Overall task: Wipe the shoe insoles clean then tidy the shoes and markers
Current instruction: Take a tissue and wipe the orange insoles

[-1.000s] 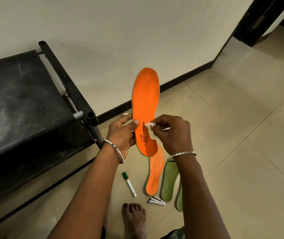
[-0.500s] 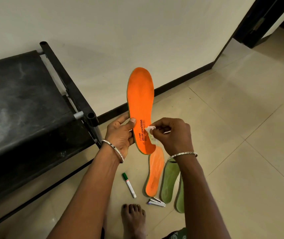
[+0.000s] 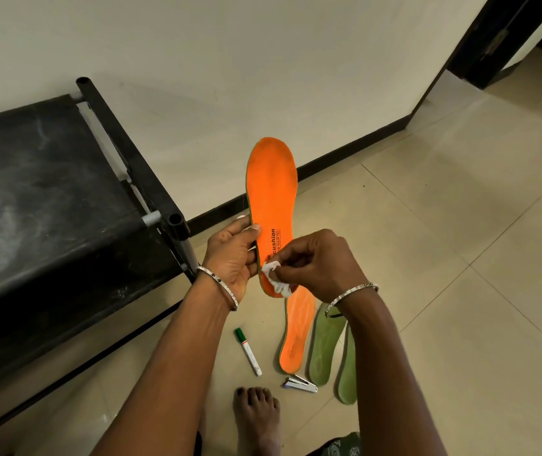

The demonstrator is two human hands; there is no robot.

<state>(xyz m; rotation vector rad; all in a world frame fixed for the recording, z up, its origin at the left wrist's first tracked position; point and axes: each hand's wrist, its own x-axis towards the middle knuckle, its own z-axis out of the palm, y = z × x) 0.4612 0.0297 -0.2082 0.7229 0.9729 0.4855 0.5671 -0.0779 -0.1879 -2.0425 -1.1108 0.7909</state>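
My left hand grips an orange insole by its heel edge and holds it upright in the air, printed side facing me. My right hand pinches a small white wipe and presses it against the heel of that insole. On the floor below lie a second orange insole and two green insoles, side by side. A green-capped white marker lies on the tiles to their left.
A black rack with a dusty shelf stands at the left against the wall. A small stapler lies near my bare foot. Pale tiled floor stretches to the right toward a dark doorway.
The wipe in my right hand has slid down the insole from beside the print to the heel. The held insole has turned slightly toward upright.
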